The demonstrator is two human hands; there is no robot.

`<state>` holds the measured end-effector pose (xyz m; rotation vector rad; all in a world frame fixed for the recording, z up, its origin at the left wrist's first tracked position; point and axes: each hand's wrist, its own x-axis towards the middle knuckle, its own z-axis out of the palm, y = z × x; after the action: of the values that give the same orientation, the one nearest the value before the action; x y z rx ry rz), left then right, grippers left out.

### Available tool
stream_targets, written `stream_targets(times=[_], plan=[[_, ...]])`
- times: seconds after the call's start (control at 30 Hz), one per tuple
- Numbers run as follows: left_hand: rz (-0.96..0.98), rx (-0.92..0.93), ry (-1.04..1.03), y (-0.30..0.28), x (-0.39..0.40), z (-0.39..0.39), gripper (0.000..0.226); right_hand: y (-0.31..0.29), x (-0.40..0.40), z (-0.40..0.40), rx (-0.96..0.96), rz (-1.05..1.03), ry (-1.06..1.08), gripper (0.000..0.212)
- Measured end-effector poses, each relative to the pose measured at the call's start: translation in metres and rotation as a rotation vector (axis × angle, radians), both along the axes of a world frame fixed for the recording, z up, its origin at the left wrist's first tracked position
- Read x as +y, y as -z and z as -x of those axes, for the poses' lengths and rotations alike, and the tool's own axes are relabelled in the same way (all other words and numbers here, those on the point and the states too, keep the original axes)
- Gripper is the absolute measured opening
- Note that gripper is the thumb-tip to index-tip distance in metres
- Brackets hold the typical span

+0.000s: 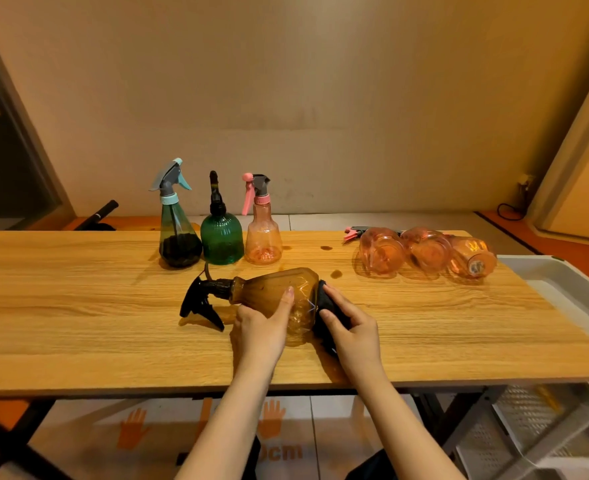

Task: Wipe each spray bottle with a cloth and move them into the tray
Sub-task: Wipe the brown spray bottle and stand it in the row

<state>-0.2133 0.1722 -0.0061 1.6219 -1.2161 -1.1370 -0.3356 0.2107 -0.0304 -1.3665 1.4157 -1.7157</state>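
An amber spray bottle point(269, 292) with a black trigger head lies on its side at the table's middle, nozzle to the left. My left hand point(263, 327) grips its body from the near side. My right hand point(352, 332) holds a black cloth point(326, 303) against the bottle's base. Three bottles stand behind: a teal-topped one point(177, 230), a green one point(222, 237) and a pink one point(262, 233). Three pink bottles point(424, 251) lie on their sides at the back right. A white tray point(556, 282) sits at the table's right end.
The wooden table point(78, 306) has small wet spots near the pink bottles. White perforated baskets point(535, 431) stand on the floor at the lower right. A wall runs behind the table, and a black handle point(104, 211) pokes up at the back left.
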Motion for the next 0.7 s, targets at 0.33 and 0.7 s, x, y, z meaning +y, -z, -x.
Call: stream_targets(times=[0.33, 0.7], plan=[[0.446, -0.984, 0.148, -0.036, -0.011, -0.034, 0.059, 0.0, 0.0, 0.001, -0.044, -0.019, -0.058, 0.049], [0.262, -0.802, 0.908, -0.05, -0.071, -0.043, 0.08, 0.0, -0.001, 0.001, -0.062, -0.049, -0.052, 0.046]])
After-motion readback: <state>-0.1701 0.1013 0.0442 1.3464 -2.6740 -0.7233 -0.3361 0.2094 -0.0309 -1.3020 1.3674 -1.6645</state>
